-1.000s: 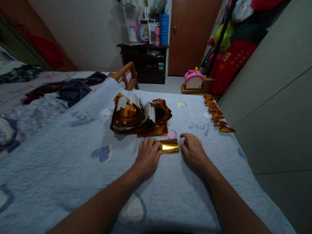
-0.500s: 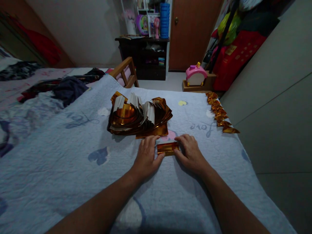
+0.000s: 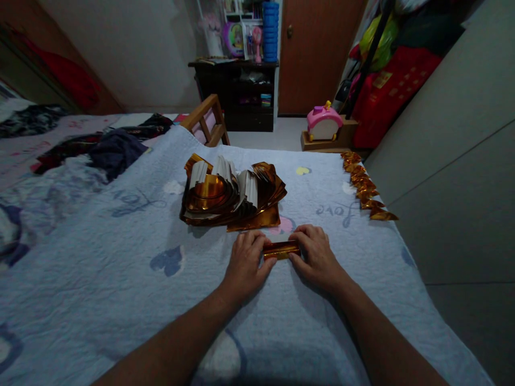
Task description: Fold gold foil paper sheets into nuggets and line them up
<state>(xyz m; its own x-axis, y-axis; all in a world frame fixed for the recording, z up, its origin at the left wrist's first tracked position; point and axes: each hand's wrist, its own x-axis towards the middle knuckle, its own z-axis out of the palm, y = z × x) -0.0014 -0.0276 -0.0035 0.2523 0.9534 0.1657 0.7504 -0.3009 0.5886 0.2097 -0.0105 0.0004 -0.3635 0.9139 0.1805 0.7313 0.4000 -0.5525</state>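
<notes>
A small sheet of gold foil paper [image 3: 282, 250], folded into a narrow strip, lies on the light blue bedspread [image 3: 306, 332]. My left hand [image 3: 247, 261] grips its left end between thumb and fingers. At the right end, my right hand [image 3: 316, 257] pinches it the same way. Just beyond my hands sits a loose stack of gold foil paper [image 3: 209, 193], its sheets curled up with white undersides showing. One flat gold sheet [image 3: 259, 219] sticks out from under the stack's near right side.
A row of folded gold foil pieces [image 3: 364, 187] lines the bed's right edge. Dark crumpled clothes [image 3: 116, 153] lie at the left. Past the bed stand a wooden chair [image 3: 211, 120], a dark cabinet [image 3: 237, 102] and a pink toy [image 3: 324, 122]. A pale cupboard [image 3: 458, 198] rises on the right.
The gold foil paper between my hands has become narrower, its far edge folded in toward me. My fingers have closed in on its ends. The view has shifted slightly.
</notes>
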